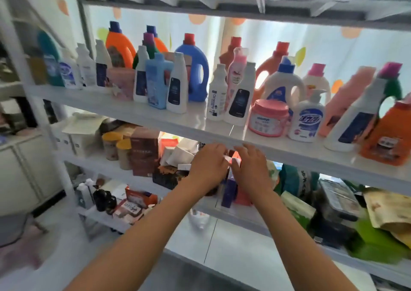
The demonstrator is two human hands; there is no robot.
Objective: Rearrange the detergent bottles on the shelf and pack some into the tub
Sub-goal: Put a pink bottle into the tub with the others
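On the white shelf (124,107), detergent bottles (178,86) are crowded from left to right, none yet lifted. Below its near edge, the left hand (209,166) and right hand (251,168) are held loosely spread, nothing gripped, seemingly poised to reach up. No tub is seen.

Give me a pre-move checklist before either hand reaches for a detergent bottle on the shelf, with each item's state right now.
1. Left hand free of any bottle: ok, it is below the white shelf board.
2. Right hand free: cannot tell, something small, white and red shows between the hands.
3. Bare shelf space to shift bottles into: ok, a gap lies between the tall white bottle with dark label and the white bottle with printed label.
4. Front row upright: ok for the pink round jar and white pump bottle.
5. Tub within reach: cannot tell, none in view.
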